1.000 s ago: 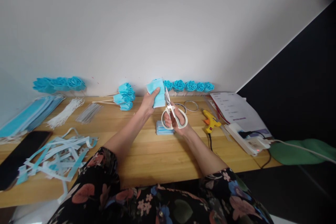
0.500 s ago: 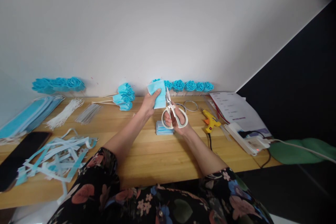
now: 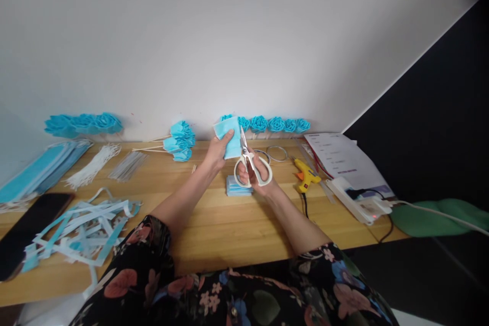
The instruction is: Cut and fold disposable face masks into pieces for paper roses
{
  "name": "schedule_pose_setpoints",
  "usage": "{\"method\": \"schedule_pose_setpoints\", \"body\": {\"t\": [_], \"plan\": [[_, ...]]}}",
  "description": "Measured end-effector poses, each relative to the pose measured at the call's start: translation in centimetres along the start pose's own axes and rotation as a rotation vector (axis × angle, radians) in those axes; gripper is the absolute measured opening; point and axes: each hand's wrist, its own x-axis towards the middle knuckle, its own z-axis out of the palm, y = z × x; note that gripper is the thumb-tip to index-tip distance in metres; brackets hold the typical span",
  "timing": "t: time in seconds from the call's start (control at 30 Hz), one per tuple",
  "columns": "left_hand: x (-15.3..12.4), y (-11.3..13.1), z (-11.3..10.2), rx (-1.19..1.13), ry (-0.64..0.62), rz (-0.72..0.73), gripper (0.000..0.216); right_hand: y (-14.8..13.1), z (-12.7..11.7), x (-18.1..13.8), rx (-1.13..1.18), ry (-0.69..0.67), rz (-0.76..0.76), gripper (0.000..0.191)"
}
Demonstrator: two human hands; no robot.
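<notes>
My left hand [image 3: 219, 152] pinches a folded piece of light blue mask fabric [image 3: 231, 143], its thumb lying across the front. Through the white handles of a pair of scissors [image 3: 244, 152] go the fingers of my right hand [image 3: 258, 175]. The blades point up and lie right along the fabric's right edge; whether they touch it I cannot tell. Below the scissors, on the wooden table [image 3: 214, 237], sits a small stack of cut blue pieces [image 3: 238, 186], partly covered by my right hand. A row of blue fabric flowers [image 3: 259, 124] stands behind, along the wall.
Blue flowers on sticks [image 3: 179, 141] lie left of centre. Farther left are blue masks [image 3: 48, 168], white ear loops [image 3: 95, 163], thin wires [image 3: 128, 164], fabric strips [image 3: 82, 226] and a phone [image 3: 30, 229]. A yellow glue gun [image 3: 306, 175] and a power strip [image 3: 353, 201] are on the right.
Both hands stay almost in place with the fabric and the scissors. The whole view has shifted very slightly; nothing was taken up or let go.
</notes>
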Motion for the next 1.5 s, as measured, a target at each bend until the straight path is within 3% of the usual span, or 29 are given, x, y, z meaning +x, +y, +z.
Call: {"method": "schedule_pose_setpoints", "body": {"t": [1.27, 1.5], "plan": [[-1.1, -1.0, 0.6, 0.003, -0.003, -0.029, 0.049, -0.7, 0.7, -0.1, 0.036, 0.074, -0.012, 0.043], [-1.1, -0.6, 0.7, -0.022, -0.023, -0.022, 0.051, -0.3, 0.5, 0.0, 0.020, 0.070, -0.035, 0.056]]}}
